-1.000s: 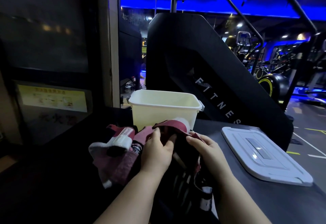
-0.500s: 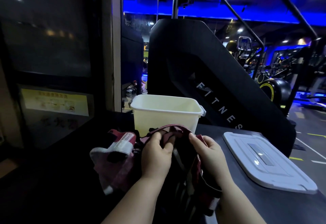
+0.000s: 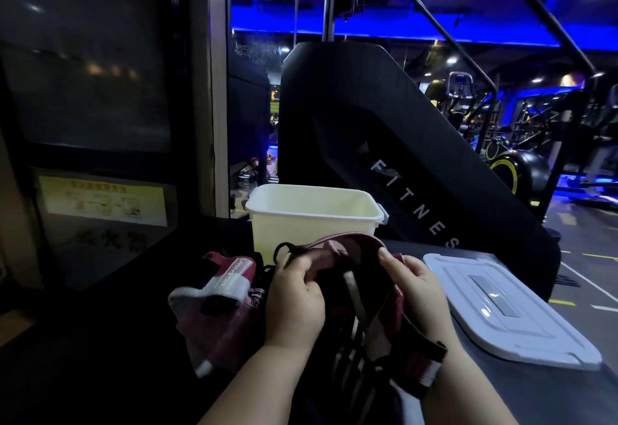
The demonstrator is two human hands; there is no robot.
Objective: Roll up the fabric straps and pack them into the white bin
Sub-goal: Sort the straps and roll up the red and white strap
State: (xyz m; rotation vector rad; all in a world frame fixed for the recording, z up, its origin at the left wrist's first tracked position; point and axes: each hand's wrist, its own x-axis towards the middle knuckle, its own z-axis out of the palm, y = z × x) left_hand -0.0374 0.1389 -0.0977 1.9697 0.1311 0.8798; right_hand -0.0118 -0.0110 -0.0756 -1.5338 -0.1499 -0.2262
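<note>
**Both hands grip one maroon strap in front of the white bin**

The left hand (image 3: 294,304) is curled round the maroon strap (image 3: 337,247), with its fingertips pinching the fabric at the top of the arch. The right hand (image 3: 414,294) grasps the same strap from the other side, thumb and fingers closed on the cloth. Between the two hands the strap rises in a hump, held just in front of the near wall of the white bin (image 3: 311,224). A thin black cord loop sticks up beside the left fingers. The rest of the strap hangs down past the right wrist toward the near edge of the desk (image 3: 535,398), ending in a black piece with a pale tab.

The bin stands open at the far edge of the desk, upright; what lies inside it cannot be seen from here. Its white lid (image 3: 508,311) lies flat on the right side of the desk, apart from the bin and just beside the right hand.

To the left of the left hand, a pile of loose straps (image 3: 220,294) in maroon and white lies on the dark left part of the desk. Behind the bin rises a black machine panel (image 3: 384,143) with pale lettering.
</note>
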